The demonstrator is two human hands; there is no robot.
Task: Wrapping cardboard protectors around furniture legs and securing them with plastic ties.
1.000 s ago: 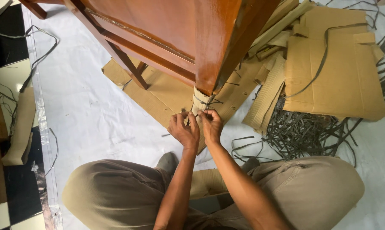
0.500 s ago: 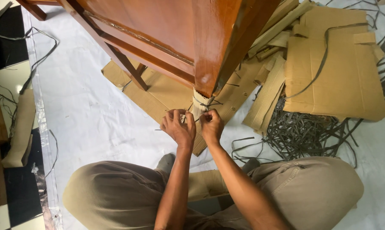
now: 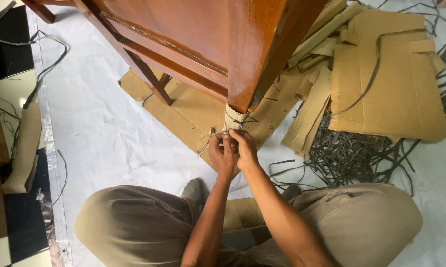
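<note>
- Crouching on the floor, a person works at the foot of a glossy brown wooden furniture leg [image 3: 252,54]; both knees in khaki trousers [image 3: 134,222] frame the arms.
- Left hand [image 3: 222,154] and right hand [image 3: 244,146] are pressed together, knuckles touching, just below the bottom of the leg.
- Cardboard wrap [image 3: 233,117] sheathes the foot of the leg, directly above the fingertips of both hands.
- Thin strap [image 3: 239,120], dark, crosses the wrap; its loose ends run down into the hands. Both hands look pinched shut on the strap ends, fingers curled tight; the exact grip is hidden between the two hands.
- A pale frayed end [image 3: 203,146] trails out to the left of the left hand.
- Flat cardboard sheet [image 3: 183,106] lies under the leg, beyond the hands.
- Far to the right of the right hand: a large cardboard piece [image 3: 391,89], with a heap of dark cut straps [image 3: 351,153] nearer the right knee.
- White floor covering [image 3: 104,133] spreads to the left of the left hand; checkered tile [image 3: 5,54] shows past its edge.
</note>
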